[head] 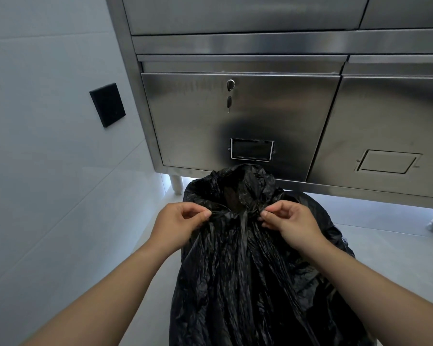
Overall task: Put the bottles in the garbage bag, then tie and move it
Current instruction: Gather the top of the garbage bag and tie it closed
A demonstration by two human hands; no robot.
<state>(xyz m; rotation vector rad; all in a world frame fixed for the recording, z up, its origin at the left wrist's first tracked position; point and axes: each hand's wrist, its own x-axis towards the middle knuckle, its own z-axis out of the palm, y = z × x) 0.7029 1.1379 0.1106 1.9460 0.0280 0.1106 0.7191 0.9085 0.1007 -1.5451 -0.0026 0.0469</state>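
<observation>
Cool, dim, even light; a bright glow spills from beneath the brushed stainless-steel cabinet (235, 121), whose door carries soft reflections. Wide-angle distortion bends the edges; focus sharp throughout.

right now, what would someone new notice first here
A big black garbage bag fills the lower middle, its gathered top pinched by the left hand and the right hand. Behind it stands a steel cabinet with a key hanging from its lock, and a black plate sits on the wall to the left.
</observation>
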